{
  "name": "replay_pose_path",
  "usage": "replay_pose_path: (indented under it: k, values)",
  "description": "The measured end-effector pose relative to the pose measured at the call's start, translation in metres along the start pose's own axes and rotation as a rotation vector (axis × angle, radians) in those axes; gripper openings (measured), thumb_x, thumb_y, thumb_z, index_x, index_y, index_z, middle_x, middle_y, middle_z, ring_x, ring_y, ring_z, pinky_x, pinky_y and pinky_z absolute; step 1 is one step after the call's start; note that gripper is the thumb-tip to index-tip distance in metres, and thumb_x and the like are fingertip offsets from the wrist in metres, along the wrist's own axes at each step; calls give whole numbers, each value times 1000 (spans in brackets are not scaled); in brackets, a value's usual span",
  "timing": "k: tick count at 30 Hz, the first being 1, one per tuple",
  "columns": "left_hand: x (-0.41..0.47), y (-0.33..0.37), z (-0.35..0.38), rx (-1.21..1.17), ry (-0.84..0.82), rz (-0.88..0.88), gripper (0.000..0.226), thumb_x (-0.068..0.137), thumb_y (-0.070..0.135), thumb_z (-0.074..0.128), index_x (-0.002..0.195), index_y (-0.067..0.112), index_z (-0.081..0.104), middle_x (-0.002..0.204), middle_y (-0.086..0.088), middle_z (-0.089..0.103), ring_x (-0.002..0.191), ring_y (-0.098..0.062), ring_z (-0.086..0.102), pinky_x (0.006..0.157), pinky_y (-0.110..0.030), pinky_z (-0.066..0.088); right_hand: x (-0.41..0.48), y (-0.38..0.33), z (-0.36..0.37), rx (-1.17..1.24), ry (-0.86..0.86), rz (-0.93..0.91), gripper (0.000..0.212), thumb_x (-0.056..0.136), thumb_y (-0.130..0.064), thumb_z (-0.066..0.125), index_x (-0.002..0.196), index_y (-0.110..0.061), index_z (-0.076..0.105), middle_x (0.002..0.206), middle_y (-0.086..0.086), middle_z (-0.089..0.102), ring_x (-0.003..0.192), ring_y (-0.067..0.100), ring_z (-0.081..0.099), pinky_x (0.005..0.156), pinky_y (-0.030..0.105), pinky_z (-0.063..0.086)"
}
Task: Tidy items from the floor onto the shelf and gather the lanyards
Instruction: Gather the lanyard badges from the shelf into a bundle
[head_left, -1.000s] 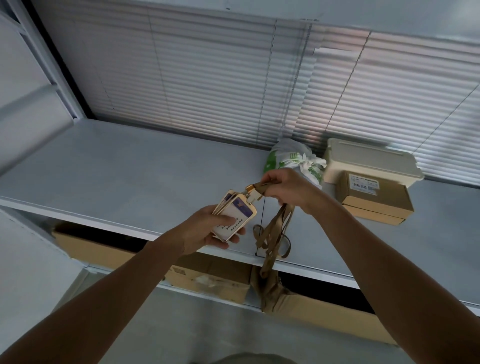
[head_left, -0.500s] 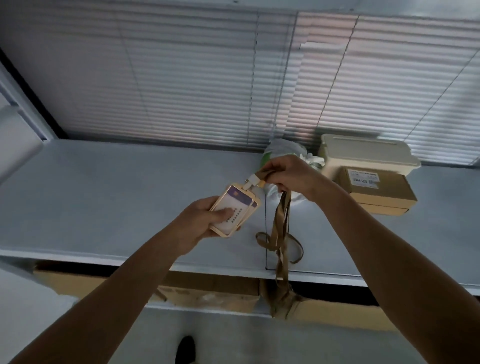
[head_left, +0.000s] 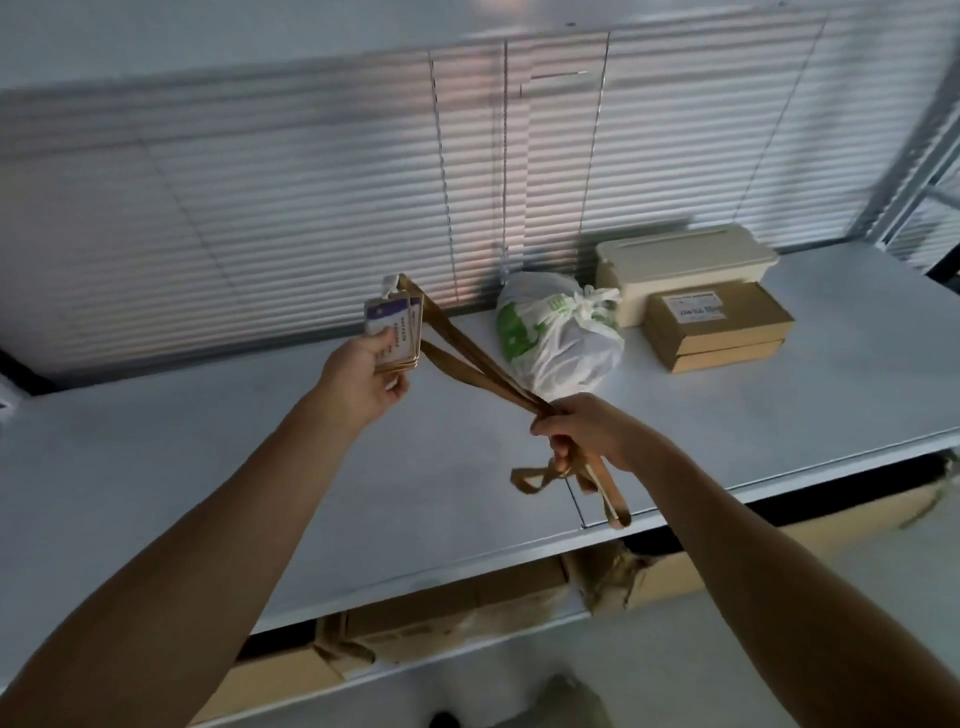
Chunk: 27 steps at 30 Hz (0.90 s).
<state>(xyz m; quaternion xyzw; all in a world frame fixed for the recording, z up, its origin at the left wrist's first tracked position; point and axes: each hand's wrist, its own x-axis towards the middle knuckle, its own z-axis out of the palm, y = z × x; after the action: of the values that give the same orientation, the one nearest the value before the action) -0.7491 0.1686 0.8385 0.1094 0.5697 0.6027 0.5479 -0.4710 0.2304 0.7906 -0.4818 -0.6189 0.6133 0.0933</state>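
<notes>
My left hand (head_left: 363, 376) holds a stack of badge cards (head_left: 393, 332) upright above the grey shelf (head_left: 182, 467). Tan lanyard straps (head_left: 467, 364) run taut from the top of the cards down and right into my right hand (head_left: 582, 428), which is closed around them. The loose strap ends (head_left: 602, 488) dangle in loops below that hand, over the shelf's front edge.
A tied white and green plastic bag (head_left: 556, 332) sits on the shelf just beyond my right hand. Right of it are a cream lidded container (head_left: 680, 265) and a brown cardboard box (head_left: 722, 325). Window blinds (head_left: 260, 208) back the shelf. Cardboard boxes (head_left: 457, 608) fill the lower level.
My left hand lifted the cards up and away. My right hand slid down the straps away from the clip, pulling them taut. The view swung left and tilted.
</notes>
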Motion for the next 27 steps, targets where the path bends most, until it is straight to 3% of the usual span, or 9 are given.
replay_pose_path:
  k: [3, 7, 14, 17, 20, 22, 24, 25, 27]
  values:
    - [26, -24, 3, 60, 61, -26, 9, 91, 15, 57, 96, 11, 65, 89, -7, 66, 76, -19, 58, 58, -31, 45, -2, 5, 12, 120, 1, 26, 11, 88, -13, 64, 94, -4, 64, 59, 7, 55, 46, 20, 51, 57, 35, 53]
    - [57, -57, 9, 115, 108, -47, 23, 88, 13, 53, 109, 9, 62, 91, -9, 64, 74, -20, 56, 56, -31, 44, 4, 13, 23, 298, 20, 17, 7, 93, -5, 58, 98, -1, 62, 59, 8, 51, 40, 16, 43, 50, 31, 52]
    - [139, -80, 30, 197, 120, 20, 27, 85, 17, 56, 111, 12, 64, 96, -7, 68, 80, -18, 60, 55, -29, 45, 52, 31, 22, 382, 49, -16, 3, 93, -6, 60, 95, -4, 60, 59, 6, 50, 41, 16, 42, 51, 31, 53]
    - [180, -77, 38, 259, 155, 96, 13, 87, 16, 60, 98, 18, 65, 103, -6, 71, 85, -15, 63, 60, -27, 44, 80, 34, 25, 320, 75, -43, 11, 91, -4, 61, 102, -1, 63, 62, 8, 52, 45, 17, 49, 56, 34, 56]
    - [223, -74, 41, 323, 212, 157, 6, 91, 18, 59, 94, 17, 65, 110, -7, 71, 83, -14, 64, 62, -26, 46, 106, 36, 30, 239, 121, -77, 22, 88, -4, 63, 110, -2, 61, 65, 9, 57, 48, 19, 58, 70, 46, 63]
    - [249, -74, 43, 393, 261, 221, 20, 92, 19, 60, 111, 13, 65, 117, -9, 70, 91, -18, 66, 64, -27, 49, 120, 39, 33, 157, 177, -98, 21, 88, -7, 62, 109, -8, 58, 66, 10, 61, 49, 20, 63, 62, 46, 63]
    - [267, -79, 43, 496, 311, 297, 29, 91, 16, 60, 119, 9, 65, 121, -11, 68, 104, -24, 66, 72, -28, 50, 129, 44, 37, 67, 232, -74, 23, 89, -11, 60, 110, -16, 52, 68, 12, 65, 45, 17, 64, 42, 30, 53]
    - [273, -82, 42, 553, 337, 320, 28, 91, 15, 59, 117, 8, 65, 121, -12, 68, 106, -25, 66, 74, -27, 49, 132, 47, 39, 32, 243, -58, 25, 89, -12, 59, 111, -19, 49, 73, 13, 67, 45, 16, 64, 39, 28, 52]
    - [280, -89, 40, 634, 386, 326, 30, 90, 17, 55, 118, 9, 62, 123, -13, 67, 107, -26, 65, 80, -30, 52, 135, 56, 44, -74, 246, -51, 31, 88, -12, 55, 113, -27, 44, 86, 13, 68, 56, 19, 68, 50, 36, 61]
